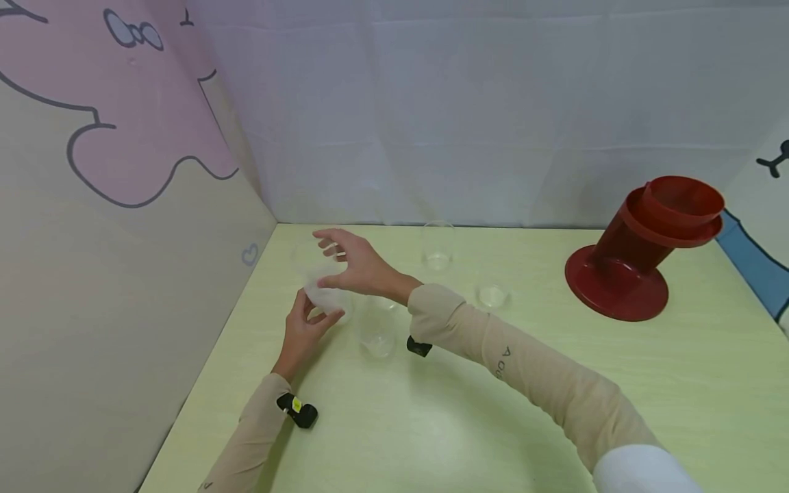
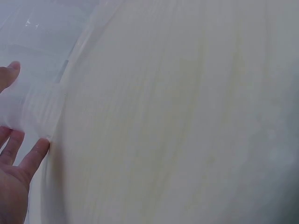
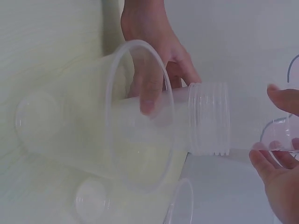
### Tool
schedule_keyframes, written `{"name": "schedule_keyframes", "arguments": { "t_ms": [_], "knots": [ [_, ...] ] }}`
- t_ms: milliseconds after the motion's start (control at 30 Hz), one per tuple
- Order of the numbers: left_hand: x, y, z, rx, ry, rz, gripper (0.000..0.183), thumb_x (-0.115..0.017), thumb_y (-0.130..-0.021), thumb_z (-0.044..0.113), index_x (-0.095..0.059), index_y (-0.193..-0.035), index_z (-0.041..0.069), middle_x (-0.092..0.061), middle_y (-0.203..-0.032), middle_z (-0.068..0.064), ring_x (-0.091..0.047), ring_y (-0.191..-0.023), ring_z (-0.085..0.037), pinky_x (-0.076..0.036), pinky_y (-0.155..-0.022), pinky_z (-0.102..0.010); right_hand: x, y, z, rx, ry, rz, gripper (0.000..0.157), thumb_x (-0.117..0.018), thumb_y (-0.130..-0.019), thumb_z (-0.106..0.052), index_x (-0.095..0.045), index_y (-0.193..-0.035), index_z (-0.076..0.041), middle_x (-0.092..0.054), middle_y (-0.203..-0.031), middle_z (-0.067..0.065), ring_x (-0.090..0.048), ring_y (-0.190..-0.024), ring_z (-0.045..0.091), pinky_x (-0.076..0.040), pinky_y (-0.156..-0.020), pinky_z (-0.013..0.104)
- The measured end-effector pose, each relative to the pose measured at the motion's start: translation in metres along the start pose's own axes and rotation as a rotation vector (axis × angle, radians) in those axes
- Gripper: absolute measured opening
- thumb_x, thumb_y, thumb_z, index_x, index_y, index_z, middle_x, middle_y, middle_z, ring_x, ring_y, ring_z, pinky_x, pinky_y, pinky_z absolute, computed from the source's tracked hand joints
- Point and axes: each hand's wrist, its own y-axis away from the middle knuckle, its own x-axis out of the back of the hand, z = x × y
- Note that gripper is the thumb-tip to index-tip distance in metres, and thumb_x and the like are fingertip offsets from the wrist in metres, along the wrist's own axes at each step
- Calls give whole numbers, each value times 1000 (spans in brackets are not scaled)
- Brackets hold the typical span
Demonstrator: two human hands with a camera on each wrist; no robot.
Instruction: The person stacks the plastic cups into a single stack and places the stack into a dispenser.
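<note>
My left hand [image 1: 303, 335] grips a stack of clear plastic cups [image 3: 208, 119] from the side, thumb across the cup wall. In the right wrist view the stacked rims show as close ridges, pointing toward my right hand [image 1: 360, 263]. That hand holds a single clear cup [image 3: 282, 133] between thumb and fingers, just beyond the stack's rim end. Its see-through wall is faint in the head view. Upright beside the stack stands a clear cup [image 1: 377, 332]. In the left wrist view, fingers [image 2: 35, 158] touch the ribbed rims at the left edge.
More clear cups stand on the pale table [image 1: 431, 424]: one tall cup [image 1: 437, 250] at the back and another cup [image 1: 493, 293] under the right forearm's far side. A red plastic stand [image 1: 616, 281] with a round base and tilted tubes is at the right. Printed curtains enclose the table.
</note>
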Motion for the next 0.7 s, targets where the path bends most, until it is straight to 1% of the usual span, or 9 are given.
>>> {"name": "schedule_keyframes", "arguments": {
  "t_ms": [133,300,500,600,700],
  "knots": [
    [0,0,0,1,-4,1,67,-75,-82,12,-37,-137,14,-48,-132,-4,-49,-119,-18,-48,-93,-42,-1,1,2,-23,20,-15,73,-78,-78,-9,-40,-140,-7,-50,-130,10,-53,-117,25,-44,-95,21],
    [-1,-1,-1,-5,-2,4,66,-75,-82,12,-38,-137,13,-49,-131,-4,-50,-119,-19,-48,-92,-44,0,1,4,-33,31,-11,72,-78,-78,-9,-41,-139,-5,-50,-130,11,-54,-116,25,-44,-94,21],
    [0,-1,-1,-19,-10,-3,66,-74,-83,13,-37,-137,13,-48,-131,-6,-50,-119,-21,-50,-91,-39,0,2,4,-35,32,-19,70,-78,-79,-10,-41,-138,-2,-50,-129,12,-54,-115,27,-46,-95,26],
    [0,-1,-3,-19,-8,-4,65,-74,-83,13,-37,-137,13,-49,-131,-5,-50,-119,-21,-50,-91,-37,0,3,5,-34,32,-28,69,-77,-80,-12,-41,-138,-2,-49,-130,12,-54,-115,27,-45,-95,26],
    [0,-1,-3,-14,-3,-2,65,-74,-83,13,-38,-137,13,-49,-131,-5,-50,-119,-20,-50,-91,-39,0,4,6,-39,36,-30,69,-77,-81,-14,-42,-138,-2,-50,-130,12,-54,-115,26,-45,-95,25]
  ]
}}
